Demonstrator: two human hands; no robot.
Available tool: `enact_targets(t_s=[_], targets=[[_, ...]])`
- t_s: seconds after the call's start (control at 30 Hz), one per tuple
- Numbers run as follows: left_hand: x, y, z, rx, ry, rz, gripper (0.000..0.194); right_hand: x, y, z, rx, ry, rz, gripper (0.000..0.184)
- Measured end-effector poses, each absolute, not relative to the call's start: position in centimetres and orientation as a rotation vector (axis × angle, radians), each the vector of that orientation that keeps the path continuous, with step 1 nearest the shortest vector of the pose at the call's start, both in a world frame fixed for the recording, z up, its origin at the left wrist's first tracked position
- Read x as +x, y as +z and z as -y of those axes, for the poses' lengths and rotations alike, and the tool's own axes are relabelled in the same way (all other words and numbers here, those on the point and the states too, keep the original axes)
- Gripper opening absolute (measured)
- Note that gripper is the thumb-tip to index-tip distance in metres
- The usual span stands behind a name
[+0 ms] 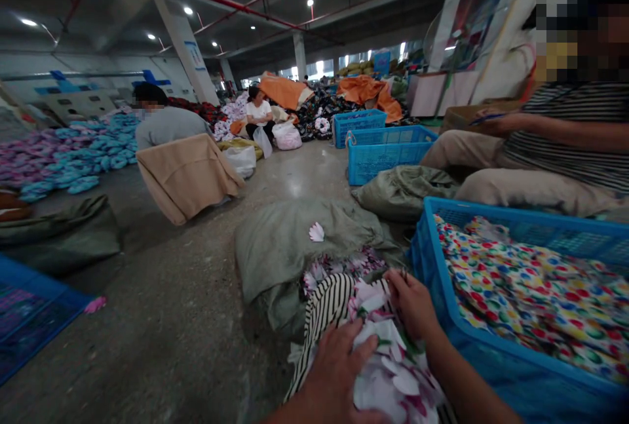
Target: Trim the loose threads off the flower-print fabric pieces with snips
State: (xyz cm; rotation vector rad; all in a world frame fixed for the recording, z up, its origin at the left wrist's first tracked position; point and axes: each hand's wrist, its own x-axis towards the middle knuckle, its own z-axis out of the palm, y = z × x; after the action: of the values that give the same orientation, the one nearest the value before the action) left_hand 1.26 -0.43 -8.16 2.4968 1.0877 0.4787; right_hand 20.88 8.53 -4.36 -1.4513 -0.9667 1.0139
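My left hand [339, 365] lies with fingers spread on a heap of white and pink floral fabric pieces [393, 371] low in the head view. My right hand [411, 303] is curled on the far side of the same heap, fingers closed on some of the pieces. The heap rests on a black-and-white striped cloth [324, 309]. More floral pieces spill from an open grey-green sack [280, 240] just beyond. One loose pale piece [316, 232] sits on top of the sack.
A blue crate [496, 358] of dotted multicolour fabric stands at my right. A seated person in a striped top [565, 142] is behind it. More blue crates [383, 152], sacks, seated workers [167, 126] and piles of blue and purple pieces [73, 155] lie across the concrete floor.
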Motion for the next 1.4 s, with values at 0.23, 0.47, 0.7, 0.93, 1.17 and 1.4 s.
enact_targets(t_s=[0.23, 0.47, 0.7, 0.93, 1.17, 1.4], targets=[[0.0, -2.3, -0.5, 2.364, 0.44, -1.129, 0.089, 24.3, -5.0, -8.1, -1.361, 1.213, 0.687, 0.03], [-2.0, -1.1, -3.1, 2.296, 0.454, -1.07, 0.071, 26.0, -6.0, -6.8, -1.393, 1.264, 0.59, 0.032], [-4.9, -5.4, 0.0, 2.175, 0.792, -1.121, 0.065, 27.7, -5.7, -3.2, -1.45, 1.322, 0.579, 0.043], [0.9, -6.4, -0.9, 2.654, 0.621, -0.856, 0.073, 26.3, -5.4, -1.9, -1.437, 1.307, 1.119, 0.031], [2.9, -7.8, -2.5, 2.61, 0.302, -1.02, 0.071, 26.2, -5.5, -3.8, -1.487, 1.274, 1.187, 0.028], [1.7, -7.0, -3.0, 2.588, 0.108, -0.915, 0.067, 30.1, -3.3, -4.6, -1.447, 1.274, 0.877, 0.032]])
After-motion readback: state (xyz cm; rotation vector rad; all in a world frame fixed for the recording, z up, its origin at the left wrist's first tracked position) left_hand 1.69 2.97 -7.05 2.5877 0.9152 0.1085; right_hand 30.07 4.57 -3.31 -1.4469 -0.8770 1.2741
